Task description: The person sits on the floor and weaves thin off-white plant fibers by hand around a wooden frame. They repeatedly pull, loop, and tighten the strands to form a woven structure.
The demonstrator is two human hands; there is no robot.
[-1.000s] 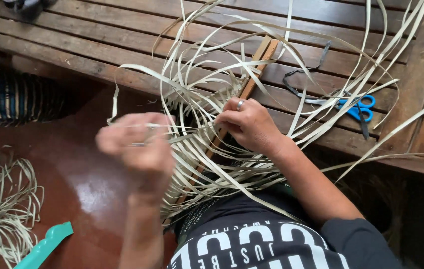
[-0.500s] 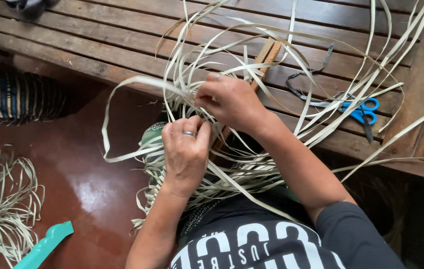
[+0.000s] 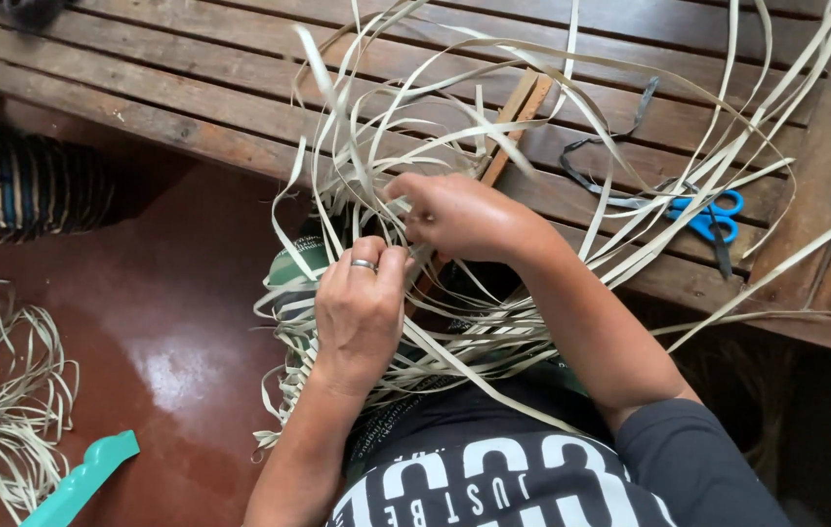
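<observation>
Gripping pale strips [image 3: 493, 332], perhaps dozens: two hands [image 3: 362, 317].

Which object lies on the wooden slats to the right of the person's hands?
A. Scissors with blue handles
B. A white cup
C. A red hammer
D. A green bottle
A: the scissors with blue handles lie on the wooden slats, to the right of the right hand and the left hand, which are both in the pale weaving strips.
</observation>
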